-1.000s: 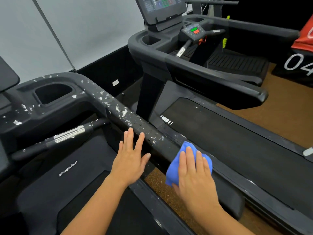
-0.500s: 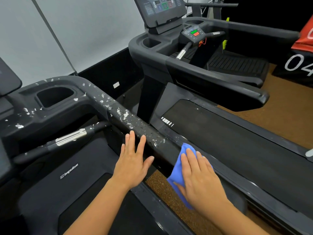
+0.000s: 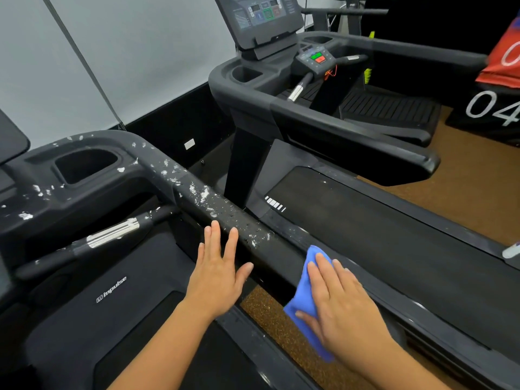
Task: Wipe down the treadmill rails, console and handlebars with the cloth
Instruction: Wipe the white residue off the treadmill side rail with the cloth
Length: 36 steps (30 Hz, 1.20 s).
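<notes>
Head view: right hand (image 3: 340, 302), grip flat and unclenched, pins the soft, limp cloth (image 3: 303, 288) to the spattered rail (image 3: 233, 218); left hand (image 3: 218, 274) rests open.

bare left hand (image 3: 219, 280), bare right hand (image 3: 337, 302), forearms (image 3: 157, 350) uncovered

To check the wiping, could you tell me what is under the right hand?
A blue cloth lies under the flat right hand, against the handrail. The cloth's middle and the rail beneath are covered.
</notes>
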Motion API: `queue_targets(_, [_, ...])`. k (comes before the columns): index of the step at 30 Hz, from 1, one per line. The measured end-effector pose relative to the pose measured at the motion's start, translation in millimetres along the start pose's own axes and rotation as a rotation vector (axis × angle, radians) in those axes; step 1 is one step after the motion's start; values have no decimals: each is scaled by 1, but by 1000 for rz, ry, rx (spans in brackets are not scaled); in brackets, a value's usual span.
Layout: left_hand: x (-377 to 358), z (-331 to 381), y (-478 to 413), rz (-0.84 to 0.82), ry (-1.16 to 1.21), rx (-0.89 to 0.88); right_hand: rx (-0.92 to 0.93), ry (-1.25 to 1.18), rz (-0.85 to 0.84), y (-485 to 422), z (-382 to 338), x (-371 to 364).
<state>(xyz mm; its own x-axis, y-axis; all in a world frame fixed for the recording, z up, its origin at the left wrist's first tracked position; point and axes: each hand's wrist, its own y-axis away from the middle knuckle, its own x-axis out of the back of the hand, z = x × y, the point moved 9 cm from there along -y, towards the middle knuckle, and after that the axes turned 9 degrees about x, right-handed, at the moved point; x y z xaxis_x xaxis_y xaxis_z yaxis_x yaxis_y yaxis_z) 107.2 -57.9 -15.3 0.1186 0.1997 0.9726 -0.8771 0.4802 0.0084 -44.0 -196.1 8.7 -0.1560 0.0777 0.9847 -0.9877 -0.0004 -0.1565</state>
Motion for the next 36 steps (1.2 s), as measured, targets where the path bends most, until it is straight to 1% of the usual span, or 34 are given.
queue_targets(3, [-1, 1, 0, 14, -15, 6, -140, -42, -112, -26, 2, -9])
queue_targets(5, [-3, -1, -1, 31, -31, 17, -143, -37, -141, -46, -7, -10])
queue_targets(7, [-3, -1, -1, 52, -30, 15, -47, 13, -90, -46, -20, -9])
queue_targets(10, [-5, -1, -2, 40, -23, 11, 209, 110, 28, -6, -33, -4])
queue_targets(12, [-3, -1, -1, 18, -18, 4, 253, 113, 65, 23, -25, -5])
queue_targets(14, [0, -1, 0, 15, -45, -4, 162, 96, 45, 34, -9, -9])
queue_targets(17, [3, -3, -1, 24, -79, -11, -35, 26, -45, 14, -4, -11])
queue_targets(19, [5, -5, -2, 36, -87, -4, -79, -32, -132, -7, -12, -14])
queue_targets(21, [6, -7, -3, 41, -87, -5, -7, -9, -111, -20, -21, -12])
queue_targets(24, [4, -8, -3, 30, -75, -13, 219, 68, -57, -5, -27, -8])
queue_targets(26, [5, -7, -3, 28, -67, -27, 310, 102, -79, 12, -23, -8])
queue_targets(28, [9, -8, -4, 31, -57, -54, 267, 93, -76, 13, -18, -9])
queue_targets(31, [22, -9, -16, 58, 3, -82, 124, 21, -62, -15, -30, -9])
queue_targets(32, [26, -11, -23, 70, 13, -73, 126, 8, -65, -24, -38, -10])
queue_targets(34, [28, -16, -35, 67, -15, -48, 214, 32, -91, -32, -49, -10])
queue_targets(36, [25, -20, -43, 41, -54, -37, 365, 79, -93, -24, -51, -9])
